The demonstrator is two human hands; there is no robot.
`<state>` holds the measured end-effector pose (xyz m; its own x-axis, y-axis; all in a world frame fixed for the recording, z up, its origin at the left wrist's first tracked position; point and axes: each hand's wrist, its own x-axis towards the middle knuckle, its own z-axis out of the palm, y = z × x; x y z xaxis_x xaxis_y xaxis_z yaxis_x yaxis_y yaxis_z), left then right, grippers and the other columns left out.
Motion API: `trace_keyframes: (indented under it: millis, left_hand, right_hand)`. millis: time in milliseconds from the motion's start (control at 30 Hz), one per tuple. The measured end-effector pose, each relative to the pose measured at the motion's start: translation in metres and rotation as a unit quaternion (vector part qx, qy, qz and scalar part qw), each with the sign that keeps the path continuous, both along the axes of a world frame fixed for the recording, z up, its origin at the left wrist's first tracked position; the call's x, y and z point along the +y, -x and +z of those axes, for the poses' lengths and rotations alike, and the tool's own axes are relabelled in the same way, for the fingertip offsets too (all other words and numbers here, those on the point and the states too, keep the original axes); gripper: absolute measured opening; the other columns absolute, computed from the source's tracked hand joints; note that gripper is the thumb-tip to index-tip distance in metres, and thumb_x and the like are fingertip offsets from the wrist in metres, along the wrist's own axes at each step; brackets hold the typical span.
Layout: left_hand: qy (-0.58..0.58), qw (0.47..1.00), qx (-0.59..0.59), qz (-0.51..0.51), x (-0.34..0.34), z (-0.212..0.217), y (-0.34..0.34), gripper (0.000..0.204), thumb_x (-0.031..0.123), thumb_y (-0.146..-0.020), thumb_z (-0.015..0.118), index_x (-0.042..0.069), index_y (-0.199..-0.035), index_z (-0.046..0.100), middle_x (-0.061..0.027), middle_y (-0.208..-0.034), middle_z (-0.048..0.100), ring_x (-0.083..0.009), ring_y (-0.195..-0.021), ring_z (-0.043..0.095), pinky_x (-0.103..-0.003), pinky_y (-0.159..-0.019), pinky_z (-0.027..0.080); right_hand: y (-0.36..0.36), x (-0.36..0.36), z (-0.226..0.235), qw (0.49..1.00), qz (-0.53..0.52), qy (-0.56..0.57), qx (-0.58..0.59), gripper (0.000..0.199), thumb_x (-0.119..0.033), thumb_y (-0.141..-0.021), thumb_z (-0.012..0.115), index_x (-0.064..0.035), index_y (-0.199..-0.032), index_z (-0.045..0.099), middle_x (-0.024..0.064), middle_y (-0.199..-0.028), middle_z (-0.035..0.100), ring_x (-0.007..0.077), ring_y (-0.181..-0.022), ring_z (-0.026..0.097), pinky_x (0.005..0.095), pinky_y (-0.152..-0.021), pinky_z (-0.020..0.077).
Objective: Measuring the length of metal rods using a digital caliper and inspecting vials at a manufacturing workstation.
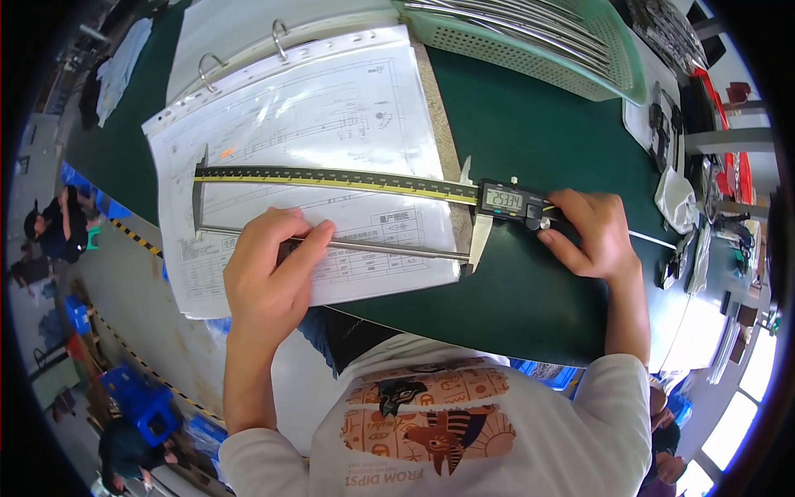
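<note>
A long digital caliper (331,180) lies across the drawing sheets, its jaws spread wide around a thin metal rod (397,248). One jaw is at the rod's left end and the sliding jaw at its right end. My left hand (273,269) pinches the rod near its middle between thumb and fingers. At the caliper's display end, my right hand (590,232) is closed on the slider's right side, with thumb and forefinger at the display housing. Beneath the rod and caliper is a ring binder (290,108) of technical drawings in clear sleeves.
A pale green basket (530,62) of long metal rods stands at the far right of the green table (522,124). Another caliper (660,132) and a white cloth glove (676,200) lie at the right. Other people (62,224) are in the background at left.
</note>
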<state>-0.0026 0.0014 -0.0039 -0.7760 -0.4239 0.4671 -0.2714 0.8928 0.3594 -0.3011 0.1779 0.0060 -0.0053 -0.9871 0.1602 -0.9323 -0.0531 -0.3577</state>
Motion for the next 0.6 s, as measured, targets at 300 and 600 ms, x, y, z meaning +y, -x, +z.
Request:
trace_keyframes:
  millis: [300, 600]
  left_hand:
    - [0.004, 1.000, -0.013, -0.003, 0.0002, 0.0008, -0.0006, 0.030, -0.009, -0.064, 0.064, 0.005, -0.090, 0.068, -0.0088, -0.083, 0.056, -0.0275, -0.081, 0.059, -0.035, -0.071, 0.050]
    - [0.003, 1.000, -0.024, 0.000, 0.0003, 0.0021, -0.0001, 0.028, -0.007, -0.064, 0.065, 0.005, -0.090, 0.068, -0.0081, -0.082, 0.056, -0.0270, -0.082, 0.059, -0.038, -0.076, 0.052]
  right_hand:
    - [0.0001, -0.0022, -0.0029, 0.999, 0.006, 0.030, 0.027, 0.028, -0.029, -0.073, 0.067, -0.0048, -0.081, 0.057, 0.0082, -0.060, 0.052, 0.0292, -0.049, 0.051, 0.0369, -0.044, 0.0385]
    - [0.0013, -0.0027, -0.0061, 0.999, 0.002, 0.037, 0.030, 0.036, -0.039, -0.074, 0.067, -0.0056, -0.076, 0.054, 0.0077, -0.057, 0.050, 0.0282, -0.047, 0.050, 0.0362, -0.043, 0.0376]
